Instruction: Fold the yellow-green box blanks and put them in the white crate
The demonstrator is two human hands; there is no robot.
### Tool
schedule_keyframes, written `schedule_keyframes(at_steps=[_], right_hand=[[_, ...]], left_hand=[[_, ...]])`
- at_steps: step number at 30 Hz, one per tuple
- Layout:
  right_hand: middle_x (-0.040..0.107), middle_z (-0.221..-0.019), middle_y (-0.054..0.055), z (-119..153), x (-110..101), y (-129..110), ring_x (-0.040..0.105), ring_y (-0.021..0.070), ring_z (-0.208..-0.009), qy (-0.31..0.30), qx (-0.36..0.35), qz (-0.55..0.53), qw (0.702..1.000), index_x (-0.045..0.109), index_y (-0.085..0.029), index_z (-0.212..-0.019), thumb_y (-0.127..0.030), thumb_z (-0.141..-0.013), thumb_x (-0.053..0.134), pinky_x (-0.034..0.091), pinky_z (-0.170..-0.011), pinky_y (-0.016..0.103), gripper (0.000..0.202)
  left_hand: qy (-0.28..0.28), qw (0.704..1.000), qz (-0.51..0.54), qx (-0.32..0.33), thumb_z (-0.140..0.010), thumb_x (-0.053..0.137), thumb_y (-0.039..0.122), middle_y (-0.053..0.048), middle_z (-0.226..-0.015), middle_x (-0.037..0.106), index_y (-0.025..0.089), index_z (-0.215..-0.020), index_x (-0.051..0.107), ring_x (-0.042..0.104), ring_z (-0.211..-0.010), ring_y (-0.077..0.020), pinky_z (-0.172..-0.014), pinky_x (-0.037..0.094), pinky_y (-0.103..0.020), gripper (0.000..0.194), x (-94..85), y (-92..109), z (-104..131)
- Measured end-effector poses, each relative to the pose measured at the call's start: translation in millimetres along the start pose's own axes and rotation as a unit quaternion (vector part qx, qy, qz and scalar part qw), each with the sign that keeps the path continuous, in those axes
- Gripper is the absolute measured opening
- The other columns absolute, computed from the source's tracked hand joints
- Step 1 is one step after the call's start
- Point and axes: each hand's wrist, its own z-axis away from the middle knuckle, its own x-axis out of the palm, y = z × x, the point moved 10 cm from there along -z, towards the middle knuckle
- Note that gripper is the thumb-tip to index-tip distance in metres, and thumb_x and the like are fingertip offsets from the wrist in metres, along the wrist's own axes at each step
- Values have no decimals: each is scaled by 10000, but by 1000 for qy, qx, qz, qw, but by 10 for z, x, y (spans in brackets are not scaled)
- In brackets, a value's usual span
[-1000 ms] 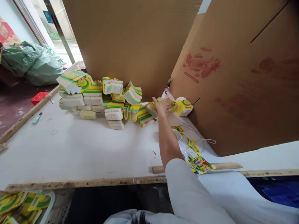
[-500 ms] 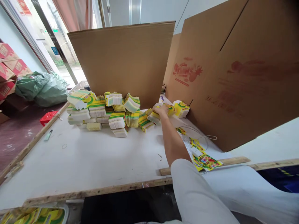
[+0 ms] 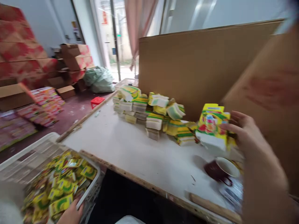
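Note:
At the right, my right hand (image 3: 240, 126) is closed around a stack of yellow printed packaging bags (image 3: 211, 124), raised above the table and partly blurred. The stack's white bottom faces me. Low on the left, my left hand (image 3: 71, 213) is at the near rim of a white plastic basket (image 3: 92, 183), its fingers blurred, so its grip is unclear. Inside the basket lie many small yellow packets (image 3: 63, 185). Several piled stacks of similar yellow and white bags (image 3: 154, 119) rest along the back of the white table (image 3: 121, 146).
A dark mug (image 3: 215, 171) stands below my right hand, beside a clear plastic wrapper (image 3: 231, 193). A wooden strip (image 3: 212, 207) lies near the front edge. Tall cardboard (image 3: 198, 68) rises behind the stacks. Cartons (image 3: 21, 46), a green sack (image 3: 99, 79) and a red stool (image 3: 97, 101) are on the left.
My view has swung left. My right hand has lifted the bag stack from the row toward me. My left hand has come into view at the basket, and the mug now shows.

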Motion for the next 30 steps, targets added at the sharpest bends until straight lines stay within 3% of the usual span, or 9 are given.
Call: schedule_keyframes(at_steps=[3, 6, 8, 11, 13, 16, 22, 27, 30], right_hand=[[529, -1447, 157, 238, 655, -256, 547, 349, -1288, -134, -93, 22, 986, 541, -374, -1320, -557, -538, 850, 498, -919, 487, 861], [557, -1401, 177, 865, 1614, -639, 549, 383, -1277, -265, -239, 74, 931, 506, -262, -1360, -473, -524, 828, 461, -1041, 530, 921], [457, -1495, 199, 1400, 2312, -728, 457, 367, -1376, -378, -290, 86, 875, 465, -169, -1381, -388, -596, 722, 408, -1112, 526, 855], [329, -1571, 243, 2110, 3138, -464, 355, 358, -1447, -527, -289, 151, 784, 430, -99, -1398, -322, -621, 637, 382, -1119, 540, 834], [297, -1593, 226, 2417, 3423, -170, 317, 379, -1460, -568, -292, 222, 736, 402, -121, -1434, -305, -653, 606, 369, -1089, 610, 827], [284, -1611, 180, 2569, 3508, 104, 257, 383, -1483, -537, -326, 271, 729, 354, -166, -1483, -337, -769, 549, 312, -1095, 659, 759], [316, -1559, 272, 2419, 3087, 295, 278, 465, -1447, -369, -286, 268, 842, 334, -86, -1493, -717, -850, 415, 301, -1092, 669, 904], [406, -1503, 270, 2472, 2927, 213, 418, 450, -1356, -316, -292, 262, 864, 466, -82, -1417, -707, -893, 346, 319, -1084, 644, 824], [460, -1472, 255, 2452, 2914, 149, 513, 453, -1254, -296, -298, 273, 866, 531, -87, -1377, -732, -880, 368, 389, -1028, 619, 831]], left_hand=[[-5, 1000, 11, -26, -959, 356, 372, -74, -1073, 756, 272, -1144, 651, 724, -984, -284, -864, 514, -404, 362, 93, -142, 64], [-3, 999, -7, -34, -971, 327, 408, -101, -1089, 748, 242, -1178, 635, 719, -1004, -294, -831, 509, -394, 407, 110, -139, 105], [6, 999, -18, -35, -970, 343, 405, -101, -1074, 748, 237, -1144, 647, 719, -997, -289, -803, 508, -373, 388, 69, -104, 141], [22, 999, -2, -37, -952, 405, 373, -116, -1064, 745, 221, -1116, 658, 719, -972, -292, -799, 509, -373, 338, -10, -58, 202], [20, 998, 22, -51, -932, 451, 384, -133, -1046, 742, 210, -1094, 669, 712, -974, -312, -814, 509, -396, 322, -4, -74, 230], [13, 995, 73, -72, -908, 501, 412, -135, -1093, 728, 221, -1097, 676, 682, -1055, -325, -882, 495, -422, 320, 83, -135, 254], [17, 976, 213, -52, -865, 589, 447, -105, -1286, 663, 218, -1212, 644, 583, -1241, -296, -1034, 443, -406, 419, 101, -106, 180], [-16, 942, 333, 27, -1020, 240, 458, -115, -1193, 707, 141, -1306, 583, 666, -1091, -224, -908, 533, -330, 547, -52, 93, -378], [-33, 939, 338, 45, -1004, 387, 471, -110, -1164, 694, 161, -1240, 616, 668, -1028, -222, -883, 555, -360, 452, -37, 149, -741]])
